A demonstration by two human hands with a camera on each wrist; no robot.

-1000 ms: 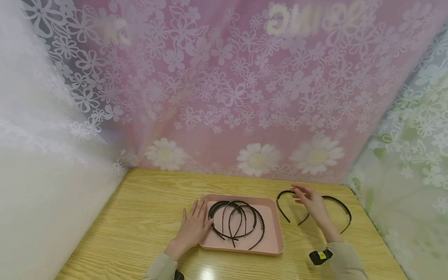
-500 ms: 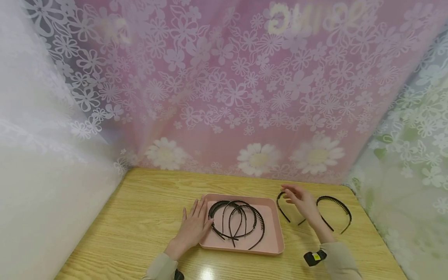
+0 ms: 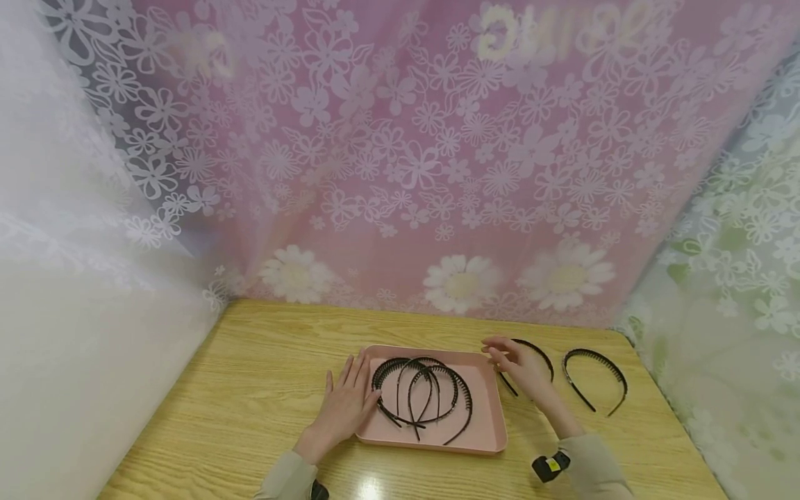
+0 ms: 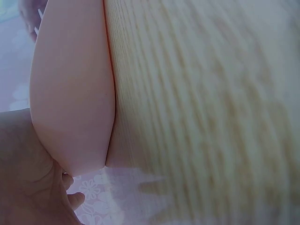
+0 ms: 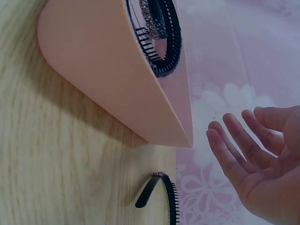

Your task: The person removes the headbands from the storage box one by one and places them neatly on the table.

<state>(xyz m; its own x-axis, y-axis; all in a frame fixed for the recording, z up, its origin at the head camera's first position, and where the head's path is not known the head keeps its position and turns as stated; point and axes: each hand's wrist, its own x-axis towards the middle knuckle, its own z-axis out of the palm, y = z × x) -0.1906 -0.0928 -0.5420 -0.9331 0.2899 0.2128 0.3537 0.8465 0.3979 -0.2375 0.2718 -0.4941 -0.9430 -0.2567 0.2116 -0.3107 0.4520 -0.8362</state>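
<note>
My left hand rests against the left rim of a pink tray, fingers straight and spread; in the left wrist view the palm lies along the tray wall. Several black toothed headbands lie overlapping in the tray. My right hand is over the table by the tray's right rim, partly covering a headband. Its fingers are loosely bent and hold nothing in the right wrist view, where a headband lies on the wood below the tray.
Another black headband lies on the wooden table farther right. A pink flowered curtain hangs behind the table. Pale sheets hang at the left and right sides.
My right hand has moved left, away from the rightmost headband and towards the tray, uncovering that headband. The left hand, the tray and the headbands have stayed in place.
</note>
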